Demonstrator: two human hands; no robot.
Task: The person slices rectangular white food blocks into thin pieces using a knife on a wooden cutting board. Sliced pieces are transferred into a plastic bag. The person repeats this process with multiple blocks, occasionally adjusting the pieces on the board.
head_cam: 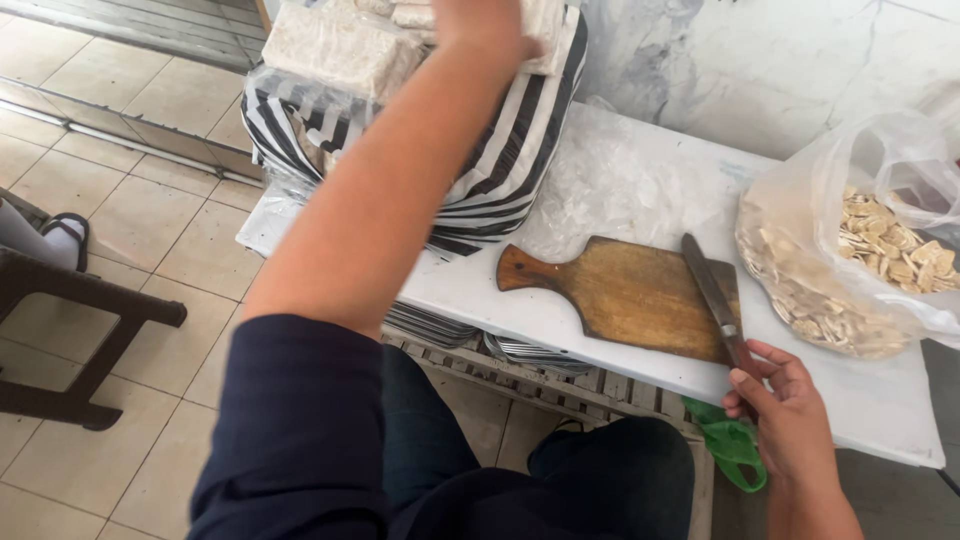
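Our right hand (pixel 790 415) grips the dark handle of a long kitchen knife with a dull metal blade (pixel 712 290). The fingers are closed around the handle at the near right edge of the table. From this hand the knife runs away to the far left, so its long axis lies diagonal. The blade rests flat on the right part of a brown wooden cutting board with a short rounded handle (pixel 620 290). The board's handle points to the left.

Our left hand (pixel 480 25) is stretched far out, at the top of the picture. It lies on pale rectangular blocks wrapped in clear plastic (pixel 335 45). We cannot tell if its fingers are closed on a block or only press on it, because the hand is cut by the frame edge. The blocks sit in the mouth of a large black and white striped plastic bag (pixel 510 170), which stands on the far left part of the white table (pixel 870 400). So the blocks lie far and left from the board, and the left hand is the nearer one to them.

At the right, just beside the board, there is a clear plastic bag full of pale sliced pieces (pixel 850 270). Under the table we see a green plastic bag (pixel 735 450).
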